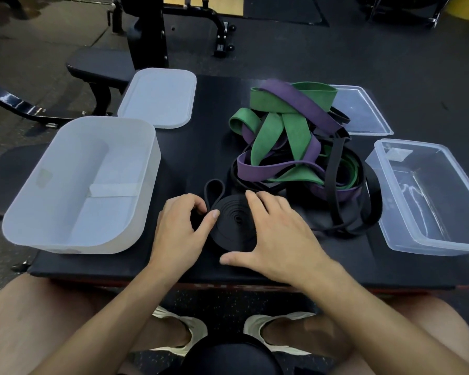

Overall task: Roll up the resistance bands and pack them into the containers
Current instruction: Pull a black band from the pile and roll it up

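A black resistance band [234,226] lies coiled into a flat roll on the black padded platform [195,147], with a short loose loop sticking out at its upper left. My left hand [179,228] pinches the roll's left edge with thumb and curled fingers. My right hand [276,234] spans the roll from the right, fingers on its far rim and thumb on the near side. Behind it sits a tangled pile of green, purple and black bands [298,147]. A frosted white container [81,185] stands at the left, a clear container [431,196] at the right.
A frosted lid [159,97] lies behind the white container and a clear lid [363,109] behind the pile. A gym bench [98,66] and rack legs stand beyond the platform. My knees and shoes are below the near edge.
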